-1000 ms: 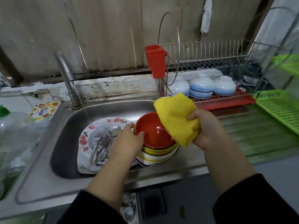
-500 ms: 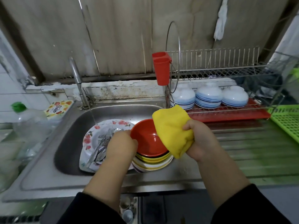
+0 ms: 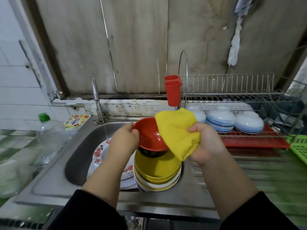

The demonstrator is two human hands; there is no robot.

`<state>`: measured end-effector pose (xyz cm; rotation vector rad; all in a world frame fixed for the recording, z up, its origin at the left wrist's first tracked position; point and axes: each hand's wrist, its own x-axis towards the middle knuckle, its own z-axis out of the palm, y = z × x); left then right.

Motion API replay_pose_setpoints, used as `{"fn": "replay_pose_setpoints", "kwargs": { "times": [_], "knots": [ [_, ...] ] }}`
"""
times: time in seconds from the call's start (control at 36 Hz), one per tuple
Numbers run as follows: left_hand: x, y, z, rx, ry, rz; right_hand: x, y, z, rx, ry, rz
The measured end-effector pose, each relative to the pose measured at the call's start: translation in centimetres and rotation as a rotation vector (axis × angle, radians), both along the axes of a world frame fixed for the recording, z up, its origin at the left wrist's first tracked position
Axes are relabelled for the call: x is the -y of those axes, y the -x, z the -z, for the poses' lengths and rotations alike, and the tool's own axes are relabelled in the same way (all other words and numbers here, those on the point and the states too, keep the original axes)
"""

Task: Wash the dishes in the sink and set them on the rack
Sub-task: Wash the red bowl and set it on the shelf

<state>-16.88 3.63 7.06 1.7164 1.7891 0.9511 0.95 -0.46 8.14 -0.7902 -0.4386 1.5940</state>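
- Two hands work above a steel sink (image 3: pixel 49 188): the left hand (image 3: pixel 123 141) grips the near-left rim of a red bowl (image 3: pixel 147 138), thumb over the edge, while the right hand (image 3: pixel 205 145) clutches a bunched yellow cloth (image 3: pixel 176 131) that drapes over the bowl's right side.
- The red bowl, which a second ago sat nested on top of the stack, is now lifted clear of it and tilted toward the camera, its dark underside showing.
- With the red bowl raised, the inside of the top yellow bowl (image 3: pixel 157 166) is now exposed; the stack of bowls (image 3: pixel 156 181) stays in the right part of the sink.
- A flowered plate (image 3: pixel 99 151) leans in the sink just left of the stack, partly hidden by the left forearm; the cutlery seen on it earlier is now out of sight behind the arm.
- A thin stream of water runs from the tap (image 3: pixel 95 95) toward the plate, as before.
- Three blue-and-white bowls (image 3: pixel 221 120) sit upside down on the wire rack (image 3: pixel 232 97) above its red tray (image 3: pixel 255 140), unchanged.
- A red cutlery holder (image 3: pixel 172 90) hangs on the rack's left end; a clear bottle (image 3: pixel 49 135) with a green cap and a sponge packet (image 3: pixel 76 121) stand left of the sink.
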Motion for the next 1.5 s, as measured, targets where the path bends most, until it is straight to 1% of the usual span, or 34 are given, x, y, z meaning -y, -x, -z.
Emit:
{"fn": "replay_pose_setpoints", "kwargs": {
  "times": [0.08,0.14,0.19,0.25,0.36,0.39,0.44,0.56,0.61,0.69,0.75,0.83,0.92,1.03,1.11,1.17,1.31,1.42,1.5],
  "knots": [
    [-0.5,0.3,-0.3,0.173,-0.032,-0.08,-0.7,0.4,-1.1,0.006,0.013,0.035],
    [-1.1,0.4,-0.7,0.377,-0.016,-0.132,-1.1,0.8,-1.8,-0.002,0.003,0.048],
    [-1.7,0.7,-1.0,0.582,0.051,-0.159,-1.5,1.3,-2.5,-0.01,-0.019,0.049],
    [-2.0,1.0,-1.3,0.758,0.151,-0.11,-2.1,1.8,-2.9,-0.01,-0.036,0.046],
    [-3.2,2.0,-1.7,1.054,0.354,0.074,-3.5,2.7,-3.1,0.012,-0.041,0.042],
    [-3.6,2.2,-1.8,1.095,0.388,0.097,-3.8,3.0,-3.1,0.02,-0.039,0.043],
    [-4.4,2.5,-2.0,1.1,0.411,0.091,-4.4,3.5,-3.2,0.019,-0.035,0.046],
    [-6.0,3.2,-1.7,1.13,0.386,0.041,-5.9,4.7,-2.6,0.008,-0.009,0.092],
    [-7.3,3.6,-1.3,1.155,0.386,0.021,-7.0,5.4,-1.9,0.007,0.031,0.118],
    [-9.2,3.6,-0.7,1.145,0.389,0.009,-8.0,6.1,-1.3,0.011,0.086,0.164],
    [-10.6,3.6,-0.1,1.114,0.368,-0.011,-8.4,6.2,-1.1,0.024,0.098,0.191],
    [-12.7,3.1,0.7,0.99,0.319,0.001,-8.5,6.1,-0.8,0.053,0.095,0.213],
    [-14.1,2.2,1.4,0.872,0.202,0.05,-8.3,6.1,-0.6,0.066,0.078,0.245],
    [-15.3,1.4,2.2,0.587,0.081,0.113,-8.1,6.2,-0.4,0.057,0.075,0.265],
    [-16.0,0.8,2.4,0.317,0.015,0.216,-8.0,6.1,-0.4,0.062,0.109,0.292],
    [-16.1,0.6,2.2,0.173,-0.063,0.298,-8.1,6.0,-0.3,0.08,0.133,0.308],
    [-16.5,0.8,1.9,-0.11,-0.283,0.429,-8.2,5.7,-0.2,0.114,0.147,0.311],
    [-16.3,1.5,1.5,-0.282,-0.394,0.511,-8.5,5.5,0.0,0.123,0.154,0.292],
    [-16.0,2.0,1.2,-0.33,-0.432,0.531,-8.6,5.6,0.2,0.134,0.141,0.286]
  ]
}}
